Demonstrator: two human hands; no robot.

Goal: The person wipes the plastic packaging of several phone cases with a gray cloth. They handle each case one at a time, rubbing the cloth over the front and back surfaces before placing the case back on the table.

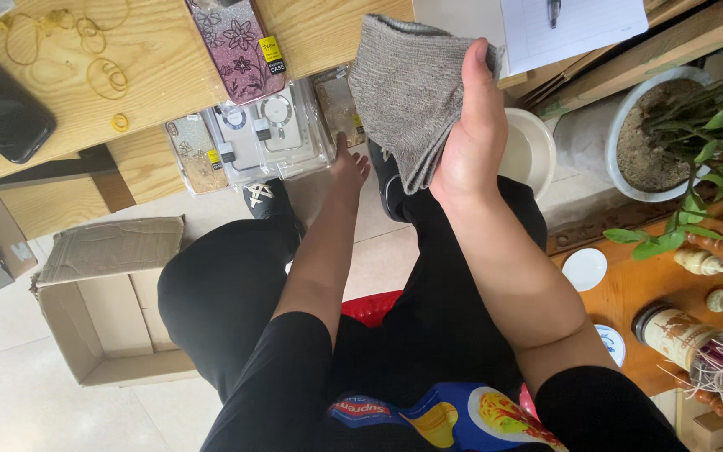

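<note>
The right hand (472, 125) has its grip closed on a grey cloth (407, 92), hanging lengthwise from the tabletop (161, 92) edge down toward the knees. The left hand (347, 167) reaches under packaged phone cases (261, 125); its fingers are hidden, perhaps touching them.

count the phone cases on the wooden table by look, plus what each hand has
Pink floral phone case: 1
Clear phone cases: 2
Gold glitter phone cases: 2
Grey cloth, in right hand: 1
Left hand reaches to the cases, holding nothing visible.
Total: 6
</note>
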